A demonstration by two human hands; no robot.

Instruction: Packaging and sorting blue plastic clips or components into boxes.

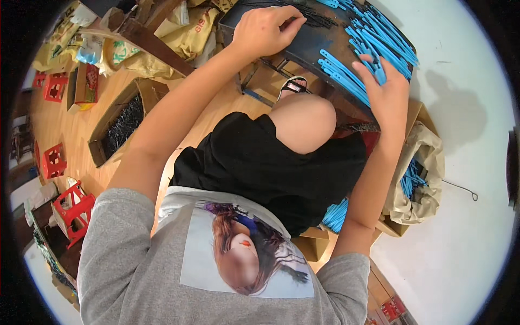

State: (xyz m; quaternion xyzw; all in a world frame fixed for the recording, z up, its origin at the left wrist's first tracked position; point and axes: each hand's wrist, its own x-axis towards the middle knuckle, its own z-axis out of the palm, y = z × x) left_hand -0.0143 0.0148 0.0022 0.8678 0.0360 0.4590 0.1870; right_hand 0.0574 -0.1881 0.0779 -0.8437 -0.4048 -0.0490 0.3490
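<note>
I sit at a dark work table (pixel 303 46). My left hand (pixel 264 30) rests on its near-left part, fingers curled over a pile of thin black wire pieces (pixel 317 20); whether it grips any I cannot tell. My right hand (pixel 385 86) lies on a spread of blue plastic strips (pixel 374 40) at the table's right side, fingers closed around one or two of them. My bent knee (pixel 303 122) and black shorts are below the table edge.
A cardboard box with a beige liner bag (pixel 425 179) holding more blue strips stands at my right. A long box of black wire pieces (pixel 122 122) lies on the wooden floor at left. Red plastic stools (pixel 73 208) and sacks (pixel 184 35) are further left.
</note>
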